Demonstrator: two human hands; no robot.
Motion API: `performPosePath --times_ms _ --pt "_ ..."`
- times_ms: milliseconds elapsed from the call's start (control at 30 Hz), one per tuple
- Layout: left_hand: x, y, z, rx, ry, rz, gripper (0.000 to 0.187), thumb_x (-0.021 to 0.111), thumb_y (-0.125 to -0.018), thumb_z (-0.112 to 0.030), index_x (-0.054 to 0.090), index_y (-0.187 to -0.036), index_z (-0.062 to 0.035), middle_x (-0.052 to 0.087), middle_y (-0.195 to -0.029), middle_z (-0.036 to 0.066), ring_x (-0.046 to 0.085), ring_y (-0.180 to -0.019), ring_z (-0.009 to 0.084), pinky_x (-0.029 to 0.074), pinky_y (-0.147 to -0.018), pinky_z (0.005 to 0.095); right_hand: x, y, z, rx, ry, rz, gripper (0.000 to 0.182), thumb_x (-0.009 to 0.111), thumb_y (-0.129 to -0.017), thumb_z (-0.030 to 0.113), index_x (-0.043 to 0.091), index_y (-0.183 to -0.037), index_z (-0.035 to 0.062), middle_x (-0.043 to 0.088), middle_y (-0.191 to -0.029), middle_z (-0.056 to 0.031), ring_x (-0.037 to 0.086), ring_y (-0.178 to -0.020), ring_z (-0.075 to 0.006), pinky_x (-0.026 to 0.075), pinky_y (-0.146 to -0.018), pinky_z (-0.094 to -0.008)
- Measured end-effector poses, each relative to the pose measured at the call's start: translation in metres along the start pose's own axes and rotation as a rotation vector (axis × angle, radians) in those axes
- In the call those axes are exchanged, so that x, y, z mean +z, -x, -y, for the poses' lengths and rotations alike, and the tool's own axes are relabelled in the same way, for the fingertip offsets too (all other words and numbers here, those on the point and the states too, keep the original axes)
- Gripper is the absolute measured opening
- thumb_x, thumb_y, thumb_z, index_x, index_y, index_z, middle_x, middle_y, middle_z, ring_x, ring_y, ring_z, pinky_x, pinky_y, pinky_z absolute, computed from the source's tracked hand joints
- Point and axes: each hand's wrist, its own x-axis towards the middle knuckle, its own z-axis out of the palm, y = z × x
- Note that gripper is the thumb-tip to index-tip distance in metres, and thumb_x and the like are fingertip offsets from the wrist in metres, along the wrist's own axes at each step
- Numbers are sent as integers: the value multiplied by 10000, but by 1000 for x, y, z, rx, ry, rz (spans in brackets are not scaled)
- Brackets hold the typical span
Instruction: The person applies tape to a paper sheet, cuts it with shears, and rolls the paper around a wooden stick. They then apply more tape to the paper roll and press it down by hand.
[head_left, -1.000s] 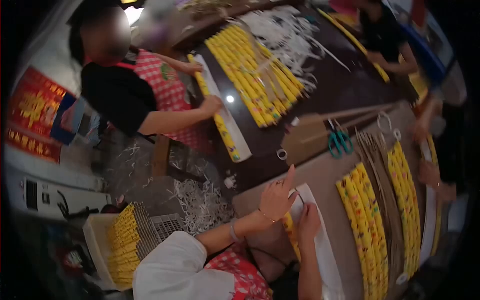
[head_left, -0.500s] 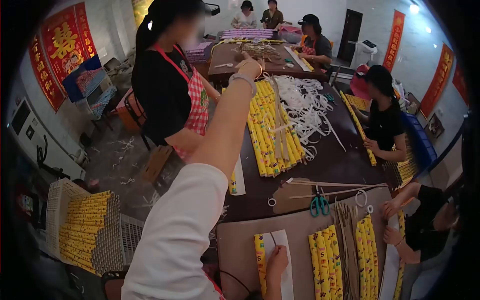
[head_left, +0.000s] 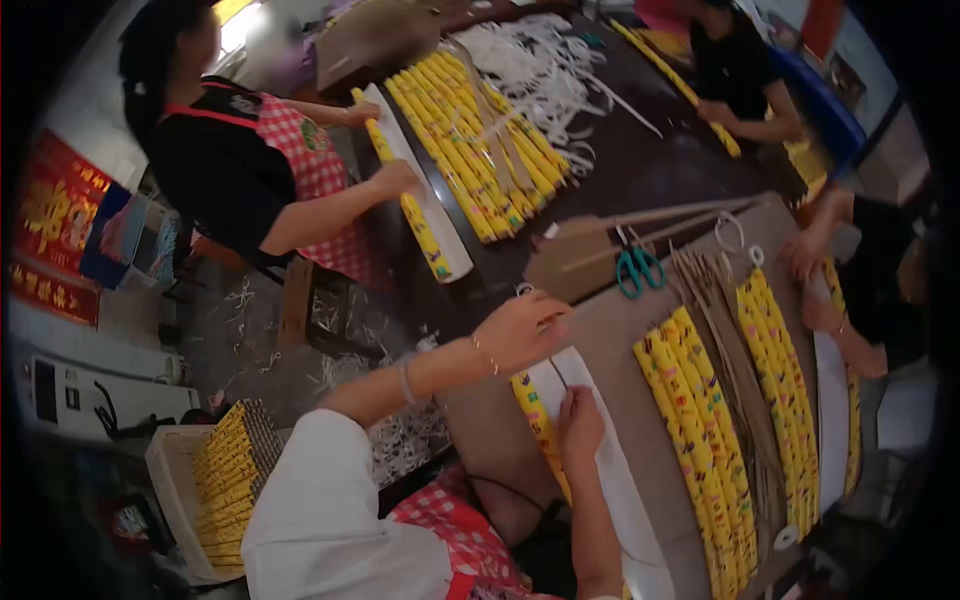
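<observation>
In the head view my left hand [head_left: 520, 330], in a white sleeve with bracelets, hovers above the far end of a white sheet [head_left: 625, 490]. Its fingers are loosely bent and apart, and I see nothing held in them. My right hand [head_left: 580, 425] is closed over the sheet, pinching a thin dark strip [head_left: 556, 374]. A yellow printed edge [head_left: 540, 425] runs along the sheet's left side. To the right lie yellow printed tubes [head_left: 690, 440], a bundle of brown strips [head_left: 735, 370] and more yellow tubes [head_left: 780, 400].
Green-handled scissors [head_left: 638, 270] lie near the far edge of the brown board [head_left: 600, 330]. Beyond are a pile of yellow tubes [head_left: 480, 150] and tangled white strips [head_left: 530, 70]. Co-workers handle yellow pieces at left and right. A crate [head_left: 180, 500] of tubes stands lower left.
My left hand has come back from far across the table to above the sheet. The view has tilted down. The co-worker at left now has both hands on a yellow-edged white sheet.
</observation>
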Motion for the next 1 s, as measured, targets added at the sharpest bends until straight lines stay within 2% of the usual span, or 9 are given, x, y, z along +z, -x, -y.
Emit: performPosePath --times_ms 67,133,233,333,367,600,800,867,1000 --pt "52 51 -6 -111 32 -17 185 635 -836 -121 618 -1001 -36 615 -905 138 610 -795 298 500 -671 374 -2 1 -1 49 -56 -15 129 540 -916 197 573 -959 81 640 -817 -142 625 -735 -340 479 -621 -426" --pt "80 75 -9 -198 9 93 159 614 -809 -77 593 -953 -13 608 -935 142 597 -842 318 492 -757 388 -3 -2 0 99 -123 -31 130 551 -912 213 583 -940 90 650 -797 -130 636 -715 -323 483 -619 -411" --pt "118 89 1 -48 -287 55 207 566 -766 -54 567 -962 12 578 -975 143 558 -965 309 461 -847 376 -3 -8 -4 216 -137 15 161 556 -900 241 570 -935 84 638 -743 -135 626 -708 -320 477 -589 -419" --pt "135 82 10 -53 -401 63 241 541 -772 -37 559 -1005 21 561 -1036 151 543 -1010 307 459 -869 362 -6 -15 -6 291 -223 36 174 556 -894 247 575 -928 78 649 -762 -142 630 -707 -323 480 -598 -422" --pt "135 80 14 -87 -399 152 292 528 -770 -30 545 -1053 36 537 -1117 165 522 -1062 305 456 -886 351 -7 -16 -6 309 -220 46 174 556 -894 247 575 -928 78 649 -762 -142 630 -707 -323 480 -598 -422" --pt "138 76 9 -118 -413 107 354 538 -764 -41 514 -1107 43 517 -1172 175 504 -1097 302 458 -887 340 -14 -15 -2 348 -364 40 164 580 -870 200 584 -923 45 649 -786 -155 633 -706 -317 487 -643 -390" --pt "141 77 15 -121 -381 15 311 536 -810 -38 500 -1111 32 516 -1120 182 550 -997 318 481 -834 348 -11 -23 -8 309 -337 40 146 596 -856 162 586 -898 22 642 -787 -160 624 -700 -332 491 -651 -398" --pt "135 72 11 -299 -216 -20 302 582 -822 -16 487 -1106 16 528 -1077 181 589 -941 322 501 -794 352 -9 -29 -6 293 -311 50 143 592 -858 161 587 -885 21 639 -782 -160 621 -698 -337 493 -650 -405" --pt "132 71 19 -324 -111 -78 277 580 -827 12 476 -1083 30 521 -1014 197 578 -945 351 500 -792 373 -6 -36 2 266 -222 48 138 583 -862 169 590 -862 32 636 -780 -161 617 -707 -346 490 -651 -418"
